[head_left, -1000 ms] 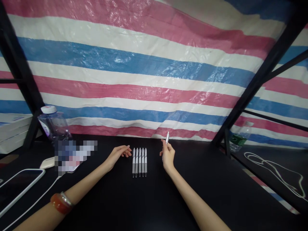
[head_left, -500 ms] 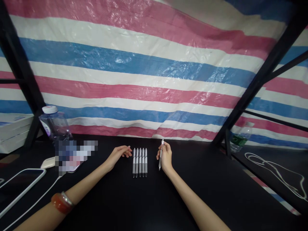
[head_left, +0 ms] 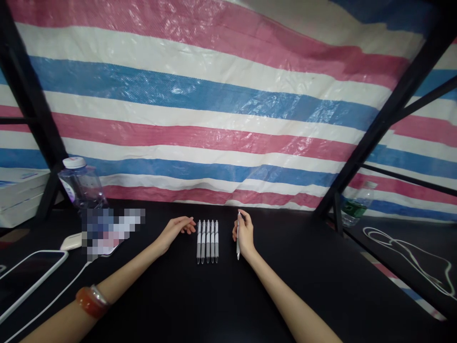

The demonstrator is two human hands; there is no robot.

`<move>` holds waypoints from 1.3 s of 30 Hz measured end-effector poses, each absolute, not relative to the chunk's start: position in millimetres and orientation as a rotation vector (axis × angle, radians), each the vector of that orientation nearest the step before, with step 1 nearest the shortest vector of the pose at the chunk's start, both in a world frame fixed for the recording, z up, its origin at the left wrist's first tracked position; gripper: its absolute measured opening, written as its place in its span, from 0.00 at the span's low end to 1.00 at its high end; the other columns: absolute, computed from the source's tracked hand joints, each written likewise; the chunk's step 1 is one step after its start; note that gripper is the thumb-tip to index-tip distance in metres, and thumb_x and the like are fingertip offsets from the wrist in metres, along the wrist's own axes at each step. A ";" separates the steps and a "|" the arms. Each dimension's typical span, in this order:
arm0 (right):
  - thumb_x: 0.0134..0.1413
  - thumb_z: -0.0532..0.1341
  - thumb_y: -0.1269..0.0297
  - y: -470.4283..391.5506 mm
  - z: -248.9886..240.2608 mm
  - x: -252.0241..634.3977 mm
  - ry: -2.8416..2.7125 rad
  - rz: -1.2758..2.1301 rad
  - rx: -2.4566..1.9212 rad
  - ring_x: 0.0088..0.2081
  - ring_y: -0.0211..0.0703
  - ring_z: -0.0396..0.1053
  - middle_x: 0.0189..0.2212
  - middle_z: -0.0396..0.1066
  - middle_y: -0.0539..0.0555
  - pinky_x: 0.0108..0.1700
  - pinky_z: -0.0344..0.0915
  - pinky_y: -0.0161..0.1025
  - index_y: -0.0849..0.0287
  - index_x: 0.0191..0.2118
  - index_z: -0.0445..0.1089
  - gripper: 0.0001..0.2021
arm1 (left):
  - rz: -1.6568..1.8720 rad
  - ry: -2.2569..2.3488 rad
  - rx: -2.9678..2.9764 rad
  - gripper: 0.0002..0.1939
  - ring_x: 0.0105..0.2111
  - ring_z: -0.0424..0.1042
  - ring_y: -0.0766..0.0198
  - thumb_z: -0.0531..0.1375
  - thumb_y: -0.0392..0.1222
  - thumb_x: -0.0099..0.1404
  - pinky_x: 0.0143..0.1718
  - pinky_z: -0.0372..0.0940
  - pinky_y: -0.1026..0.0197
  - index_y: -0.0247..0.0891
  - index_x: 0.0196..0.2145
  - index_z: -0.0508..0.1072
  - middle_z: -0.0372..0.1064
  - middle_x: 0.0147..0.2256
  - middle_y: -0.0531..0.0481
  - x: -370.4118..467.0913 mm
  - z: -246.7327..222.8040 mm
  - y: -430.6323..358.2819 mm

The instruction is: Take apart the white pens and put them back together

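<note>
Several white-and-grey click pens [head_left: 208, 242] lie side by side in a straight row on the black table, tips toward me. My left hand [head_left: 174, 232] rests just left of the row, fingers loosely bent and apart, with nothing in it. To the right of the row, my right hand [head_left: 245, 233] is closed on another pen [head_left: 238, 247] of the same kind. That pen is held nearly upright in view, its tip toward me and its middle partly covered by my fingers. A gap of bare table separates it from the row.
At the left are a clear bottle [head_left: 82, 183], a white-edged tablet [head_left: 32, 271], a white case [head_left: 72, 241], a cable [head_left: 53, 297] and a stack of books [head_left: 23, 195]. Farther right, a green-labelled bottle [head_left: 357, 207] and a coiled white cable [head_left: 410, 257] lie beyond a black frame.
The pen in my right hand has come slightly toward me and to the left, and stands straighter in line with the row. My left hand and the row have not moved.
</note>
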State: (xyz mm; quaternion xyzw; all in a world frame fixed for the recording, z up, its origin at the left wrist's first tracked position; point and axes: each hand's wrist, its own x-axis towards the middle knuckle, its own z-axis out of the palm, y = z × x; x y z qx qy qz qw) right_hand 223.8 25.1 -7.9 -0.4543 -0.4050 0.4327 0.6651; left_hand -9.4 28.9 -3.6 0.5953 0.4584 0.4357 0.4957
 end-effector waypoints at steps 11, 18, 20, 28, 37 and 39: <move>0.47 0.59 0.49 30.2 -16.4 225.6 -0.902 0.899 -1.028 0.11 0.28 0.51 0.14 0.58 0.40 0.13 0.48 0.26 0.56 0.38 0.60 0.18 | 1.056 1.115 1.448 0.20 0.26 0.68 0.63 0.55 0.56 0.58 0.29 0.56 0.62 0.36 0.29 0.73 0.73 0.26 0.47 -9.2 -4.0 29.0; 0.47 0.59 0.49 33.0 -21.7 227.5 -0.939 0.863 -1.064 0.13 0.30 0.53 0.15 0.61 0.41 0.16 0.49 0.28 0.57 0.38 0.61 0.18 | 1.054 1.115 1.449 0.19 0.26 0.68 0.63 0.55 0.56 0.58 0.29 0.56 0.62 0.36 0.29 0.74 0.73 0.26 0.48 -9.1 -3.6 28.3; 0.47 0.59 0.50 31.8 -19.8 226.8 -0.943 0.865 -1.063 0.13 0.30 0.52 0.14 0.60 0.41 0.16 0.48 0.28 0.57 0.37 0.60 0.17 | 1.051 1.118 1.445 0.19 0.26 0.67 0.63 0.55 0.56 0.58 0.29 0.55 0.62 0.36 0.29 0.74 0.73 0.26 0.48 -8.6 -3.0 27.9; 0.43 0.61 0.48 26.7 -12.6 224.0 -0.953 0.910 -1.066 0.12 0.30 0.51 0.14 0.63 0.42 0.14 0.47 0.29 0.58 0.41 0.61 0.23 | 1.056 1.106 1.427 0.18 0.26 0.67 0.64 0.55 0.55 0.58 0.29 0.55 0.63 0.36 0.28 0.73 0.73 0.25 0.49 -8.3 -2.3 27.9; 0.43 0.61 0.49 26.6 -12.1 223.2 -0.963 0.892 -1.072 0.13 0.32 0.55 0.12 0.62 0.42 0.16 0.50 0.29 0.58 0.34 0.60 0.19 | 1.057 1.098 1.432 0.19 0.26 0.67 0.65 0.55 0.55 0.59 0.29 0.55 0.63 0.35 0.28 0.73 0.73 0.25 0.49 -8.6 -3.7 27.9; 0.44 0.61 0.49 26.1 -11.6 223.1 -0.978 0.886 -1.065 0.13 0.32 0.55 0.12 0.62 0.42 0.16 0.50 0.29 0.57 0.33 0.60 0.18 | 1.056 1.096 1.422 0.18 0.25 0.66 0.65 0.55 0.54 0.58 0.29 0.54 0.63 0.35 0.28 0.73 0.73 0.25 0.50 -8.5 -3.5 28.3</move>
